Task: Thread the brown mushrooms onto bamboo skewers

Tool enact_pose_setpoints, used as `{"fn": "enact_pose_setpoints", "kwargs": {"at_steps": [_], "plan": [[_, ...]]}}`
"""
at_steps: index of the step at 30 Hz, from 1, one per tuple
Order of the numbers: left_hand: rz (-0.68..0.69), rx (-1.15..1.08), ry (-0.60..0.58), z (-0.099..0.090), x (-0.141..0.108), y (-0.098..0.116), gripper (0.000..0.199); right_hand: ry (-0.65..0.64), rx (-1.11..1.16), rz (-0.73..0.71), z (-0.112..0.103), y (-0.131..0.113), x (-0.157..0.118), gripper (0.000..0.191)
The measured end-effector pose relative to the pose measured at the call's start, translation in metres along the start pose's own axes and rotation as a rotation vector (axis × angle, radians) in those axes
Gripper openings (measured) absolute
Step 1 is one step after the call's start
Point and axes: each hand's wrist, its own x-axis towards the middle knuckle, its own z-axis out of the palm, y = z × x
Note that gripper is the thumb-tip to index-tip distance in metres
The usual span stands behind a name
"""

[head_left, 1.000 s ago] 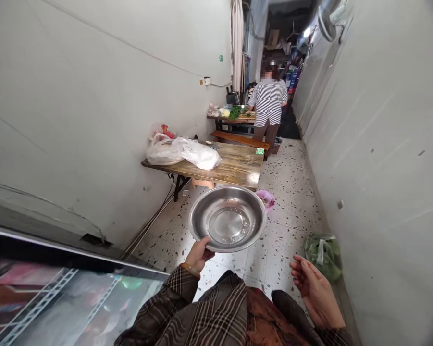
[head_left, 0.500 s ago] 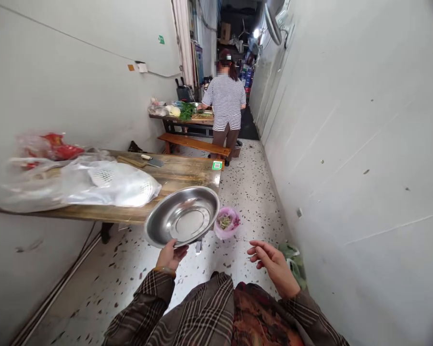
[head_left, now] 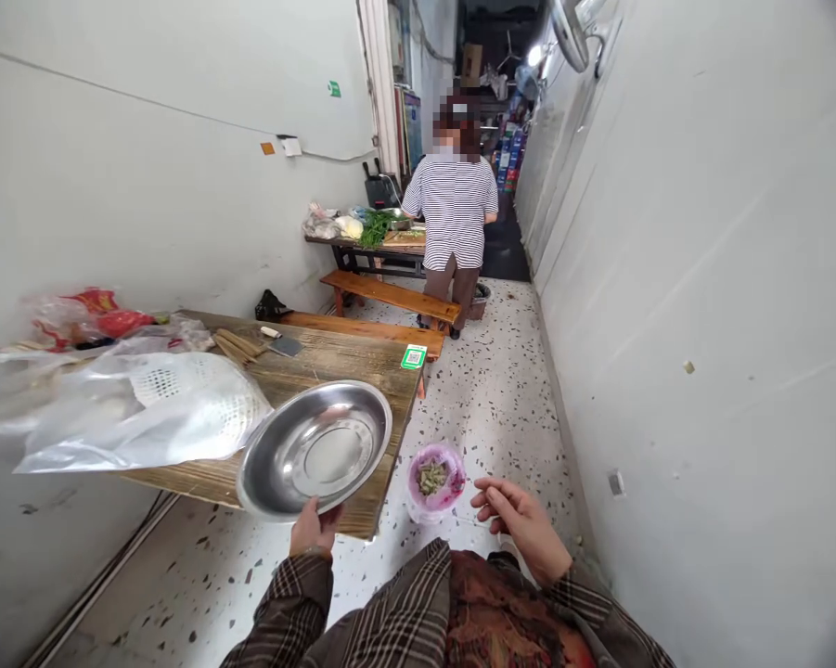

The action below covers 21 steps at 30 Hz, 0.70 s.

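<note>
- Your left hand (head_left: 313, 533) has the steel basin (head_left: 330, 455) gripped by its near rim, tilted, in front of the near end of the wooden table (head_left: 362, 366); whether basin and wood touch, you can't tell from here.
- And your right hand (head_left: 525, 529) hangs loose beyond the table's right edge, fingers half curled, holding nothing.
- Here's the change: a second ago the table sat farther off, with the basin showing mostly against the floor; now you're right up on it, so the carry looks well along, the basin still in hand.
- In the way: a white plastic bag (head_left: 160, 408) crowds the table's left side, close by the basin in view.
- Farther back on the table, a cleaver (head_left: 285, 346) lies flat.
- Watch your feet: a pink-lined tub (head_left: 435, 482) of scraps stands on the floor, right of the table.
- Past the table's far end, a co-worker (head_left: 455, 209) in stripes stands, back turned.
</note>
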Motion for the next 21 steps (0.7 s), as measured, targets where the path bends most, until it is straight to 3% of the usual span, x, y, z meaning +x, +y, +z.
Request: {"fn": "enact_pose_setpoints", "kwargs": {"at_steps": [6, 10, 16, 21], "plan": [[0.031, -0.063, 0.163, 0.081, -0.041, -0.056, 0.041, -0.156, -0.083, 0.016, -0.115, -0.06, 0.092, 0.069], [-0.068, 0.006, 0.167, 0.13, -0.065, -0.091, 0.042, -0.206, -0.108, 0.02, -0.17, -0.097, 0.141, 0.071], [-0.186, 0.062, 0.036, 0.213, -0.082, -0.135, 0.031, -0.294, -0.115, 0.058, -0.201, -0.131, 0.217, 0.067], [-0.197, 0.073, -0.027, 0.297, -0.05, -0.146, 0.018, -0.37, -0.185, 0.077, -0.21, -0.157, 0.296, 0.063]]}}
